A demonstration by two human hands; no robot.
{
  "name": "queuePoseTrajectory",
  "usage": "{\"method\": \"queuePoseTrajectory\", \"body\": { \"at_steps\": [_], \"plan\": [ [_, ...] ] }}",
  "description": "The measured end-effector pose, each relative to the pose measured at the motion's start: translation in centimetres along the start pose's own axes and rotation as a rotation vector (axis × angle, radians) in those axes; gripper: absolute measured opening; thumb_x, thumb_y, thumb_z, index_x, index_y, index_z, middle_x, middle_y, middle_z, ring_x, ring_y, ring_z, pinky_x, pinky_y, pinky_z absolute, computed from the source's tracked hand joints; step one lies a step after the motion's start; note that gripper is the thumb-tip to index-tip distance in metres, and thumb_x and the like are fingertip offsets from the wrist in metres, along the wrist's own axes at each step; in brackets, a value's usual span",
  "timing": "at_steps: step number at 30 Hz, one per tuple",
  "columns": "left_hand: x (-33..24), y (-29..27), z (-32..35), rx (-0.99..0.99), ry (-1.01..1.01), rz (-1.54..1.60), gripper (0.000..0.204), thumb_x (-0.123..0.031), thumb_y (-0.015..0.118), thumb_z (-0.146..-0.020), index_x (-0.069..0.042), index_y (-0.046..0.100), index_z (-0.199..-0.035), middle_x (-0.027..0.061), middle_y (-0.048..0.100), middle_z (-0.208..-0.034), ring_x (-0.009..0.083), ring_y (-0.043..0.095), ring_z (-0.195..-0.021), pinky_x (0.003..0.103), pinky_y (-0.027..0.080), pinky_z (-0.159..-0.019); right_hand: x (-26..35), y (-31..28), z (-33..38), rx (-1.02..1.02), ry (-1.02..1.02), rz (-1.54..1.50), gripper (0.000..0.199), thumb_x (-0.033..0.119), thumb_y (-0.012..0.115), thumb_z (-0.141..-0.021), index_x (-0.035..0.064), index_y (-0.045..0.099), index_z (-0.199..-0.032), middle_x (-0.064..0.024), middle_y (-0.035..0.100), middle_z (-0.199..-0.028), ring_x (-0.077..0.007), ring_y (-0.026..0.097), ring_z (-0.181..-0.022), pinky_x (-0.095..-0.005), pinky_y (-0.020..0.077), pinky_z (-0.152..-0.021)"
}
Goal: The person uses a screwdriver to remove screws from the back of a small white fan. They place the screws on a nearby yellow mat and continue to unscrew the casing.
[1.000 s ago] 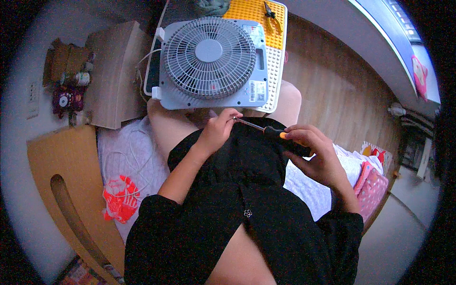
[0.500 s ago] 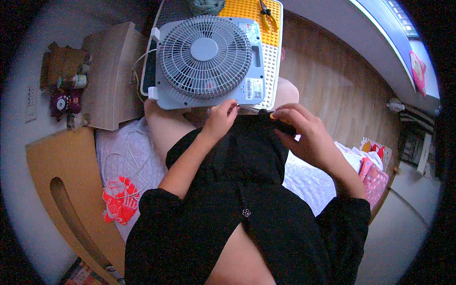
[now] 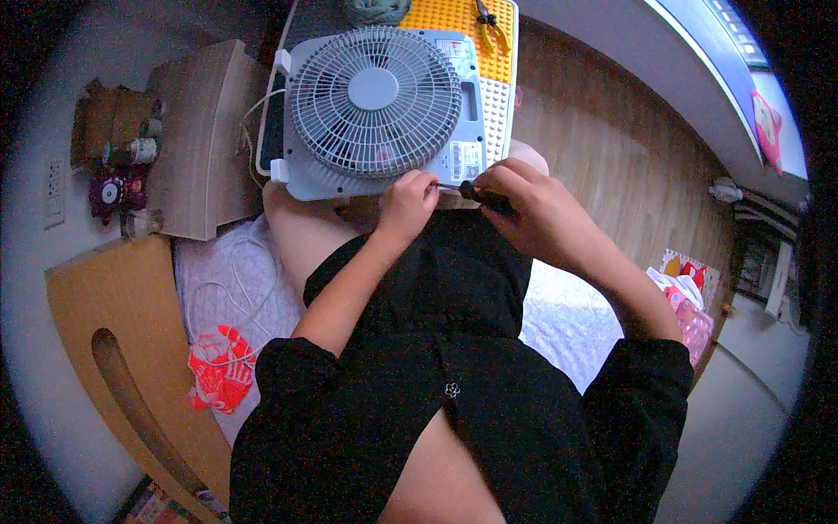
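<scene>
A grey box fan point(image 3: 371, 100) with a round wire grille lies flat on a small table in front of me. My right hand point(image 3: 528, 205) grips a screwdriver point(image 3: 491, 199) by its dark handle, its thin shaft pointing left toward my other hand. Just below the fan's near edge, my left hand point(image 3: 408, 208) is closed in a pinch at the screwdriver's tip. Whatever small thing sits between those fingertips is too small to make out.
Pliers with yellow handles point(image 3: 493, 33) lie on the yellow studded part of the tabletop point(image 3: 499, 109). Beside them is a grey-green bundle point(image 3: 377, 10). A white cord point(image 3: 236, 301) and a red-and-white plastic bag point(image 3: 222, 371) rest on the bedding to my left.
My right hand has moved left and slightly up, bringing the screwdriver's tip to my left fingertips. The left hand stays pinched near the fan's edge.
</scene>
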State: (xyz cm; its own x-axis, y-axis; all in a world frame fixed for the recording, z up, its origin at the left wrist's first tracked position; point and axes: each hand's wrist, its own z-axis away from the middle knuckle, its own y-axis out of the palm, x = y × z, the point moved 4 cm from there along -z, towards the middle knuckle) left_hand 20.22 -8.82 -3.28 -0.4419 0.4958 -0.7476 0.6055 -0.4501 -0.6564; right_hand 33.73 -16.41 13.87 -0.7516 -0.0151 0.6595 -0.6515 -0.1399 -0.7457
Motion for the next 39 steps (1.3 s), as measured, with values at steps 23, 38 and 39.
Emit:
{"method": "queuePoseTrajectory", "body": {
  "at_steps": [23, 38, 39],
  "plan": [
    [1.8, 0.7, 0.5, -0.059, -0.098, -0.115, 0.012, -0.015, 0.063, -0.073, -0.005, 0.061, -0.080, 0.0122, 0.060, -0.079, 0.0292, 0.059, -0.071, 0.037, 0.047, -0.062, -1.3, 1.6, -3.6, 0.102, -0.019, 0.046, 0.024, 0.006, 0.060, -0.070, 0.0037, 0.053, -0.093, -0.0139, 0.056, -0.089, -0.0332, 0.057, -0.082, -0.0386, 0.0469, -0.071],
    [4.7, 4.5, 5.6, 0.135, -1.017, 1.265, 0.034, -0.014, 0.058, -0.082, 0.003, 0.041, -0.106, 0.0166, 0.054, -0.097, 0.0217, 0.060, -0.082, 0.033, 0.050, -0.074, -1.3, 1.7, -5.6, 0.179, -0.013, 0.127, 0.026, 0.014, 0.062, -0.072, 0.0026, 0.053, -0.093, -0.0160, 0.057, -0.087, -0.0334, 0.057, -0.081, -0.0394, 0.0465, -0.071],
    [4.8, 4.6, 5.5, 0.105, -0.983, 1.297, 0.033, -0.013, 0.058, -0.082, 0.002, 0.042, -0.107, 0.0160, 0.054, -0.100, 0.0227, 0.059, -0.085, 0.035, 0.048, -0.078, -1.1, 1.6, -5.7, 0.191, -0.001, 0.140, 0.026, 0.015, 0.063, -0.072, 0.0025, 0.053, -0.093, -0.0162, 0.057, -0.086, -0.0334, 0.058, -0.081, -0.0394, 0.0464, -0.070]
  ]
}}
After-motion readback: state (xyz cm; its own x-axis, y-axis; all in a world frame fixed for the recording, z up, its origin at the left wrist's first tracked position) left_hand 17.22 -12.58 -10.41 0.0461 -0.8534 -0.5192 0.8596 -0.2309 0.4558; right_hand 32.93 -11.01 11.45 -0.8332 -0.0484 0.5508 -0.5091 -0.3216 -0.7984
